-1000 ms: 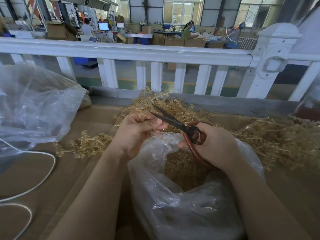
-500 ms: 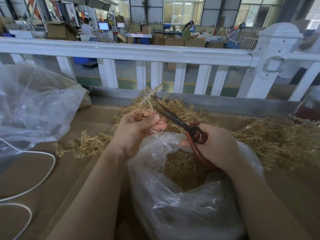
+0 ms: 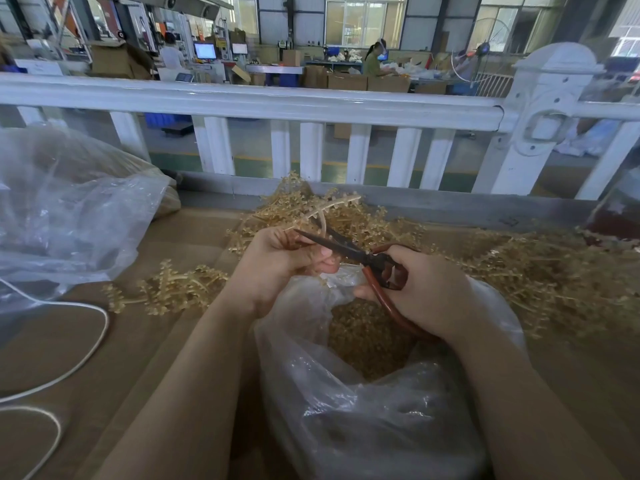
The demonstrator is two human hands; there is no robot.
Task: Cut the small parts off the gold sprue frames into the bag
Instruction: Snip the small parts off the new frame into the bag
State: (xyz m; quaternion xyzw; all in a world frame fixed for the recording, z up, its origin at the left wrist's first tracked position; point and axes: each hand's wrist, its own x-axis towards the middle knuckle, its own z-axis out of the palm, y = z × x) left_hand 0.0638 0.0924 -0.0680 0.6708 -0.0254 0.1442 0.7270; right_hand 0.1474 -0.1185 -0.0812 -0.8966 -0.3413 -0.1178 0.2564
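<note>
My left hand (image 3: 277, 268) pinches a gold sprue frame (image 3: 329, 207) whose bare comb-like branch sticks up and to the right above the fingers. My right hand (image 3: 426, 292) grips red-handled scissors (image 3: 349, 251); their dark blades point left and lie against the frame just above my left fingers. Both hands hover over the open mouth of a clear plastic bag (image 3: 363, 410) that holds a heap of cut gold parts (image 3: 363, 337).
Piles of gold sprue frames lie behind the hands (image 3: 346, 220), to the right (image 3: 554, 278) and to the left (image 3: 173, 289) on the brown table. A large clear bag (image 3: 69, 209) sits at the left, a white cable (image 3: 86, 348) below it. A white railing (image 3: 277, 102) borders the far side.
My left hand has lifted and turned the sprue frame, so its branch now rises higher and further right. The scissors have followed slightly upward, blades still at the frame.
</note>
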